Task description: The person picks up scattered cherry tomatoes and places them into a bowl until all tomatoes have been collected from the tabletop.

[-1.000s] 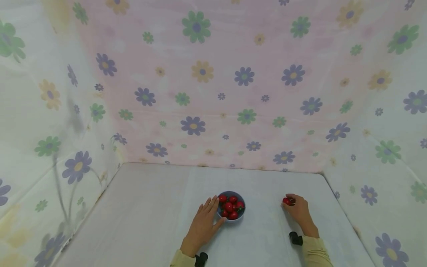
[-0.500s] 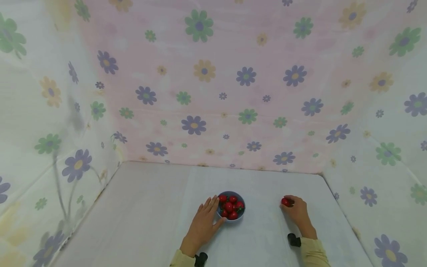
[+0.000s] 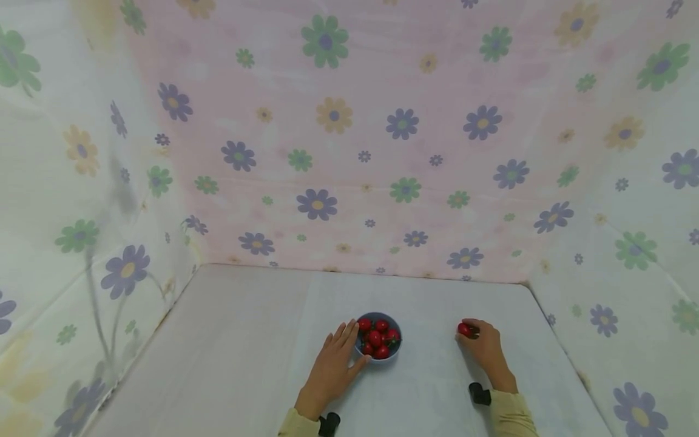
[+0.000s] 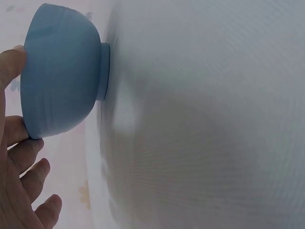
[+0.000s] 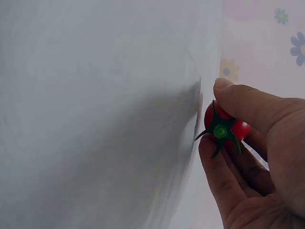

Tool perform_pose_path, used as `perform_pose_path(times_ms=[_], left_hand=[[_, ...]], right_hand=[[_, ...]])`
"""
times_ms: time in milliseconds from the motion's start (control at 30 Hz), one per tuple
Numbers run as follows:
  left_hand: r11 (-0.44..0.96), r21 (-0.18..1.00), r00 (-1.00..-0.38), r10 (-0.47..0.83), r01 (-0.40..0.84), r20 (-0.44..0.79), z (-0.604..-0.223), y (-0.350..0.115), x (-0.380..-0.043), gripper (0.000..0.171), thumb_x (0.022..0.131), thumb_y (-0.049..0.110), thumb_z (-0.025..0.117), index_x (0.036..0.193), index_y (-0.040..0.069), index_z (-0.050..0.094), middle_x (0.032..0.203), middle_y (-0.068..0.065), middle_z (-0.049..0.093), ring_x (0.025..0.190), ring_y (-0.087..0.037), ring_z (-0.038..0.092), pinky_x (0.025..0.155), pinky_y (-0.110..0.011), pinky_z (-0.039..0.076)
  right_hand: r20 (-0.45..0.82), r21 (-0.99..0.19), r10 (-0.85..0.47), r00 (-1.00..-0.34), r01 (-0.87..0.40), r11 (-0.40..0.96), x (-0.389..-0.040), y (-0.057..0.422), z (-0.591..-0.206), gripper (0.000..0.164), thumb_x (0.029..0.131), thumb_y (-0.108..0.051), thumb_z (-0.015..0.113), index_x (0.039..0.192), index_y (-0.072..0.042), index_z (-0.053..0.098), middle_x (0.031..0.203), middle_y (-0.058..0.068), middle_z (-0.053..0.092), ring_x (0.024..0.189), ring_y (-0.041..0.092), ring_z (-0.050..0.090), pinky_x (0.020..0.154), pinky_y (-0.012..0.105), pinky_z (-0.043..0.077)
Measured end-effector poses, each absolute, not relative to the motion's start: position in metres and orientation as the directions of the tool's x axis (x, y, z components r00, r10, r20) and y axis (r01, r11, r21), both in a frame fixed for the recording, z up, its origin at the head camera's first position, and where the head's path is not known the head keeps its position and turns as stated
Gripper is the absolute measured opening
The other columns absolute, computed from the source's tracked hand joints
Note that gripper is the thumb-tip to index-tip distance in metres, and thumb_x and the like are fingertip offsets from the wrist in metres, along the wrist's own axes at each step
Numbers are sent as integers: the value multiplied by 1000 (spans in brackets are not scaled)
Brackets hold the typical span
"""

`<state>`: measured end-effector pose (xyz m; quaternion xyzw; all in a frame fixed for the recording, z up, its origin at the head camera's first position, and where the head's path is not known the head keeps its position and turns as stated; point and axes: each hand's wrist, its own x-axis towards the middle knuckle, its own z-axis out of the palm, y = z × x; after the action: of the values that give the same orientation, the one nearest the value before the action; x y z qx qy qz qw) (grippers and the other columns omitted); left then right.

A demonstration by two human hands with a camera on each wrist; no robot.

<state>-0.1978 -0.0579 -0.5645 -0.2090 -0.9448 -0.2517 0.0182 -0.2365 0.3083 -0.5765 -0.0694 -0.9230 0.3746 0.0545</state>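
Observation:
A small blue bowl stands upright on the white table, holding several red cherry tomatoes. Against its left side lies my left hand, with nearly straight fingers touching the rim and the thumb spread to the near side. The left wrist view shows the thumb and index finger at the rim, the other fingers loose. To the right of the bowl, my right hand pinches a single cherry tomato between thumb and fingertips. Its green star-shaped stem cap faces the right wrist camera, close to the table surface.
The white-covered table is enclosed by flower-printed cloth on the back and both sides. A black device sits at the right wrist, another black device at the left.
My right hand has shifted slightly left, carrying the cherry tomato with it. The left hand and bowl have stayed in place.

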Motion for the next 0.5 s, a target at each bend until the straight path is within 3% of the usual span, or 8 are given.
perform_pose_path(times_ms=[500], left_hand=[[789,459,-911,387,408,145,-564,-57,-198,78,103,55,50,158,3,34,165,-10,33,153,-33,30,120,-57,31]], right_hand=[[79,-716,144,-986,44,697,-230,286,-566,45,89,1,76,130,10,61,124,28,64,113,40,63,97,51,56]])
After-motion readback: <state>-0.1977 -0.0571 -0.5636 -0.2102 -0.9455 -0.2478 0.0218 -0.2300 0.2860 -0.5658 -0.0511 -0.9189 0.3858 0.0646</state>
